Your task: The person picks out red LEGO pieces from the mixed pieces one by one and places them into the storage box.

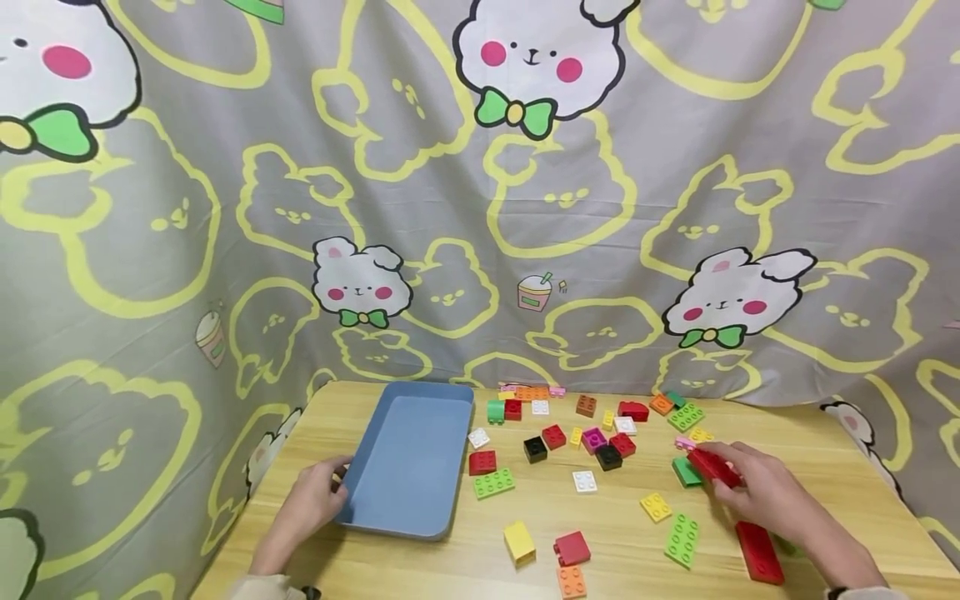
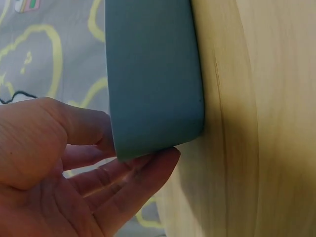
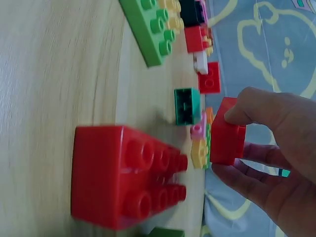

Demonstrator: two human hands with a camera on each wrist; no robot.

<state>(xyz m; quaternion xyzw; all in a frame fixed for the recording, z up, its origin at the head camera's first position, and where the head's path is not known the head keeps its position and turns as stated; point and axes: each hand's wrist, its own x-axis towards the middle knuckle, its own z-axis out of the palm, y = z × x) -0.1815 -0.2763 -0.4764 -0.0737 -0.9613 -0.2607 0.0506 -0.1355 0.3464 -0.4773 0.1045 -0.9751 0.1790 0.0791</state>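
A blue tray (image 1: 408, 454) lies on the left part of the table, and my left hand (image 1: 313, 493) grips its near left corner. In the left wrist view, the thumb and fingers pinch the tray wall (image 2: 155, 74) from both sides. On the right, my right hand (image 1: 768, 492) holds a red toy brick (image 1: 712, 467) between thumb and fingers, raised above the table. Below it sits a green brick (image 1: 686, 472). Another long red brick (image 1: 759, 552) lies under the right wrist, its studs showing in the right wrist view.
Loose bricks are scattered over the middle and right of the wooden table (image 1: 622, 533), among them a lime brick (image 1: 682, 540), a yellow brick (image 1: 520, 543) and an orange brick (image 1: 572, 582). A patterned curtain (image 1: 525, 208) hangs along the back and sides.
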